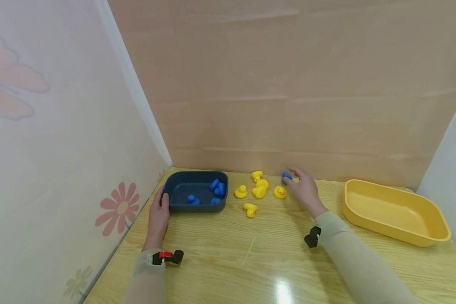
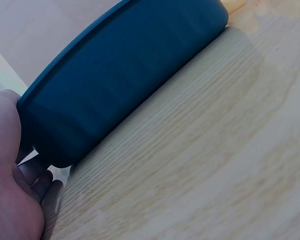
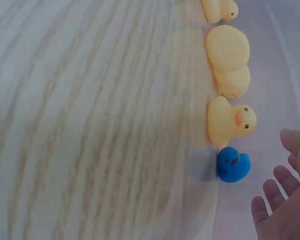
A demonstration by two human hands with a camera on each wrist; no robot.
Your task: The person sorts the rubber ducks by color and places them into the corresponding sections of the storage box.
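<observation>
My left hand (image 1: pixel 159 215) grips the left end of a dark blue tray (image 1: pixel 197 208), thumb at its near corner. In the left wrist view, fingers (image 2: pixel 32 170) of that hand curl around the tray's corner. Several blue rubber ducks (image 1: pixel 193 199) lie inside the tray. My right hand (image 1: pixel 305 188) reaches beside a lone blue rubber duck (image 1: pixel 286 177) near the back wall, fingers apart and holding nothing. The right wrist view has a gap between this blue duck (image 3: pixel 233 165) and the fingertips (image 3: pixel 271 190). Several yellow rubber ducks (image 1: pixel 241 192) lie between the hands.
A yellow tray (image 1: pixel 395 211) stands at the right on the wooden table (image 1: pixel 228 261). Brown paper (image 1: pixel 289 84) covers the back wall, close behind the ducks. A pale wall with flower prints (image 1: pixel 72 139) runs along the left side.
</observation>
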